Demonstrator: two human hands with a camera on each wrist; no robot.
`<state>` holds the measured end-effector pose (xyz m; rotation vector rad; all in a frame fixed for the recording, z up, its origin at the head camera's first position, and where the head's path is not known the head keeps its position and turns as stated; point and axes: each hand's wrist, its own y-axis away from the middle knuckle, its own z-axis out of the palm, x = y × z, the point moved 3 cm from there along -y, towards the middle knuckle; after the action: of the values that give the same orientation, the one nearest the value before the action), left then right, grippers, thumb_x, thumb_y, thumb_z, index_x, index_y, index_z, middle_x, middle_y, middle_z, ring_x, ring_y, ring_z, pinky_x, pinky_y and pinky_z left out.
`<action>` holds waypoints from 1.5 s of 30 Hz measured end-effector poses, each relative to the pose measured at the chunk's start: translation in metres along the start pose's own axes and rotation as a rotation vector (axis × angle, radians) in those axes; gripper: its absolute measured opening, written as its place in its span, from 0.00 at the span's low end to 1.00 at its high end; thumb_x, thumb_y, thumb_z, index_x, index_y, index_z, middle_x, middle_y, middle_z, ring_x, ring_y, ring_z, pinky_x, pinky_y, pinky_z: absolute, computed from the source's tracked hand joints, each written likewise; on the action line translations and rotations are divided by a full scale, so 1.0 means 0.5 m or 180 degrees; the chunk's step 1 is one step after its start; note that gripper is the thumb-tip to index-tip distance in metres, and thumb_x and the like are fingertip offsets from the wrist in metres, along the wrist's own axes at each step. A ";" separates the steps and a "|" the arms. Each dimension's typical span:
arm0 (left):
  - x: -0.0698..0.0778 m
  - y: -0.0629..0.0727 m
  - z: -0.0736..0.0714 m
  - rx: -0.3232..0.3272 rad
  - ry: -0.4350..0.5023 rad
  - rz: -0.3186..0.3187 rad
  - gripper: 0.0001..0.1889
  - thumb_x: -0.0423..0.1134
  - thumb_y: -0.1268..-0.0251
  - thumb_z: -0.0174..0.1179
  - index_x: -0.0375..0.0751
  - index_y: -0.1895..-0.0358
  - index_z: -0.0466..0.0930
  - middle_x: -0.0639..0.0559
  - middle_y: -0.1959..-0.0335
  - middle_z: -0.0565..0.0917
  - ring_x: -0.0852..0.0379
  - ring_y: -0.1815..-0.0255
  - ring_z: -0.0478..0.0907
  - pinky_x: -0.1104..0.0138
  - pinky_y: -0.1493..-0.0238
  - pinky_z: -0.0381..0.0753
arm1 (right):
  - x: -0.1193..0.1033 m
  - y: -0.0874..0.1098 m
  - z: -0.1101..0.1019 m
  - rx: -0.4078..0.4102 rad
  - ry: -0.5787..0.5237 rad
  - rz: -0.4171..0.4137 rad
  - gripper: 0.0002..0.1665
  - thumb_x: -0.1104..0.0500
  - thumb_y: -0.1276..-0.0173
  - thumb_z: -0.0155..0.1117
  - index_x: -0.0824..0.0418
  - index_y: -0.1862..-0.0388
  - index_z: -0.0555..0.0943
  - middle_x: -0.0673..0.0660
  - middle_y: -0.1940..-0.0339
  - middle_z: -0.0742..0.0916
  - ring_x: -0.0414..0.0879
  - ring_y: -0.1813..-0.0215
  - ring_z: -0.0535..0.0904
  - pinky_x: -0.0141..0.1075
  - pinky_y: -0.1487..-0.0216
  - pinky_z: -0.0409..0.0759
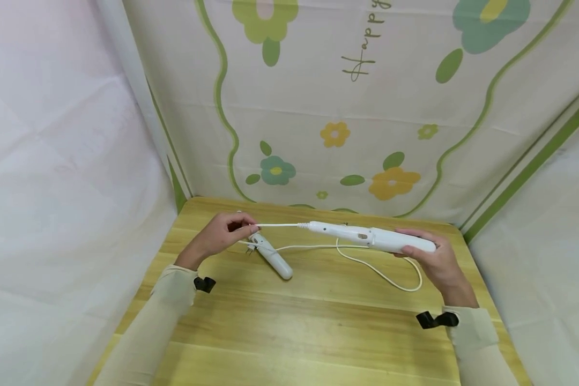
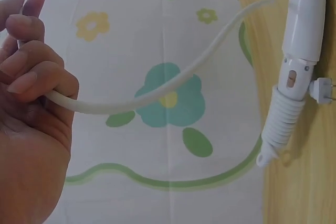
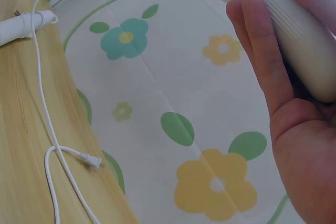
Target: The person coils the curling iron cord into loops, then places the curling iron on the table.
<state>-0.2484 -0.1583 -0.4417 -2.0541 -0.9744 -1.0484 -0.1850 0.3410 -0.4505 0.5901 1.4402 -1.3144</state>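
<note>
Left hand (image 1: pixel 224 233) pinches white cord (image 1: pixel 277 225); right hand (image 1: pixel 431 257) grips white device (image 1: pixel 342 231).

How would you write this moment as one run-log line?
left hand: grips cord | right hand: holds white device | second white device: lies on table

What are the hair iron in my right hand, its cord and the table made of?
Hair iron: likely hard plastic, glossy with highlights. Cord: probably smooth, rubbery plastic, since it curves flexibly. Table: satin wood or wood-effect laminate, showing grain.

Wooden table (image 1: pixel 309 338); flower-printed cloth (image 1: pixel 299 91) behind; white sheets (image 1: pixel 67 187) alongside
</note>
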 end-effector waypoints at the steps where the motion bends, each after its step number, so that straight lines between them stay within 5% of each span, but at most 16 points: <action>1: -0.003 0.001 0.000 0.0019 0.0015 0.0005 0.08 0.41 0.16 0.63 0.46 0.50 0.92 0.48 0.70 0.80 0.60 0.74 0.67 0.69 0.71 0.69 | 0.001 0.002 -0.002 0.0025 -0.0044 -0.0017 0.24 0.86 0.27 0.55 0.78 0.37 0.84 0.61 0.39 0.91 0.48 0.45 0.89 0.40 0.50 0.92; 8: -0.025 -0.007 0.038 0.0308 0.0035 -0.0119 0.10 0.40 0.15 0.61 0.42 0.50 0.91 0.50 0.70 0.84 0.59 0.73 0.75 0.70 0.72 0.74 | 0.017 0.005 -0.002 0.0558 -0.0393 0.0000 0.21 0.84 0.24 0.55 0.78 0.39 0.85 0.64 0.42 0.91 0.53 0.49 0.92 0.42 0.50 0.92; 12: -0.001 -0.025 0.101 0.0240 -0.0897 -0.0050 0.09 0.43 0.16 0.63 0.45 0.53 0.92 0.54 0.70 0.88 0.63 0.74 0.78 0.70 0.72 0.78 | 0.039 -0.002 0.011 0.0872 -0.0345 0.0131 0.20 0.83 0.24 0.57 0.76 0.40 0.86 0.62 0.44 0.91 0.54 0.49 0.93 0.44 0.49 0.91; 17: 0.057 -0.043 0.174 -0.0186 -0.2139 0.0449 0.12 0.43 0.16 0.62 0.47 0.63 0.88 0.61 0.75 0.83 0.69 0.76 0.71 0.70 0.71 0.74 | 0.063 -0.005 0.028 0.0927 0.0253 0.0351 0.20 0.79 0.26 0.65 0.80 0.37 0.83 0.55 0.43 0.91 0.49 0.47 0.92 0.44 0.47 0.90; 22: 0.095 -0.051 0.207 -0.0697 -0.2462 0.0785 0.15 0.41 0.14 0.60 0.51 0.69 0.81 0.64 0.80 0.71 0.68 0.79 0.62 0.71 0.72 0.67 | 0.082 0.004 0.041 0.0606 0.1363 0.0802 0.23 0.67 0.27 0.77 0.72 0.35 0.85 0.46 0.45 0.92 0.44 0.51 0.90 0.37 0.50 0.91; 27: 0.101 -0.052 0.200 -0.0964 -0.2116 0.0821 0.11 0.44 0.14 0.61 0.49 0.62 0.85 0.64 0.77 0.77 0.70 0.78 0.65 0.72 0.71 0.70 | 0.092 0.020 0.043 0.0028 0.1901 0.1009 0.22 0.63 0.29 0.79 0.62 0.37 0.89 0.43 0.48 0.93 0.43 0.56 0.87 0.36 0.58 0.87; 36: 0.101 -0.051 0.167 -0.0954 -0.0834 0.0637 0.11 0.43 0.11 0.56 0.51 0.53 0.89 0.61 0.65 0.86 0.67 0.69 0.75 0.69 0.62 0.79 | 0.076 0.042 0.030 -0.0431 0.1180 0.0783 0.20 0.75 0.27 0.69 0.72 0.37 0.86 0.46 0.39 0.90 0.48 0.56 0.93 0.39 0.54 0.92; 41: 0.094 -0.053 0.170 -0.0787 -0.0128 0.0523 0.13 0.41 0.10 0.54 0.47 0.53 0.89 0.50 0.68 0.84 0.63 0.73 0.70 0.68 0.66 0.74 | 0.072 0.049 0.029 -0.0551 0.0435 0.0556 0.22 0.80 0.25 0.61 0.70 0.37 0.87 0.51 0.40 0.91 0.46 0.53 0.93 0.40 0.52 0.92; 45: 0.082 -0.058 0.185 -0.0642 0.0154 0.0392 0.14 0.41 0.10 0.53 0.45 0.54 0.89 0.43 0.70 0.80 0.62 0.74 0.66 0.68 0.67 0.70 | 0.072 0.053 0.027 -0.0544 -0.0023 0.0377 0.24 0.81 0.24 0.57 0.68 0.37 0.88 0.55 0.39 0.91 0.47 0.49 0.91 0.41 0.52 0.92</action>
<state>-0.2196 -0.0571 -0.4461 -2.2086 -0.7328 -1.1650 -0.1689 0.3257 -0.4916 0.5478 1.4719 -1.0878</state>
